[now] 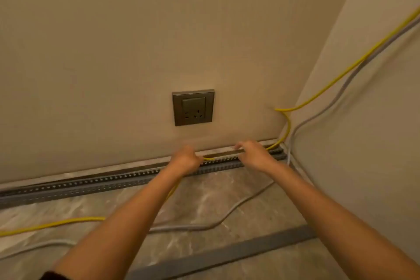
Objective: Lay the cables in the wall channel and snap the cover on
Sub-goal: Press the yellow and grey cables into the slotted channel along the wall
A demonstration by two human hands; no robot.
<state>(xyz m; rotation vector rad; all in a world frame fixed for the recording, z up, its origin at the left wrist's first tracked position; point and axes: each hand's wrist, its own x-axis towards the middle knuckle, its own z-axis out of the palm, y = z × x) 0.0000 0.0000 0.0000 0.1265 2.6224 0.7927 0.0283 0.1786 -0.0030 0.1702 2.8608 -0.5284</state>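
**Yellow cable going into the channel by the corner**

Both hands work at the grey slotted channel (91,185), which runs along the foot of the wall under a dark socket (193,108). The left hand (186,159) has its fingers curled round the yellow cable (95,219), holding it at the channel's edge. The right hand (254,154) sits over the channel nearer the corner, fingers bent down onto it (whether they pinch the cable I cannot tell). The grey cable (181,227) lies loose across the marble floor (261,216). The cover (227,254) lies flat on the floor, well apart from the channel.
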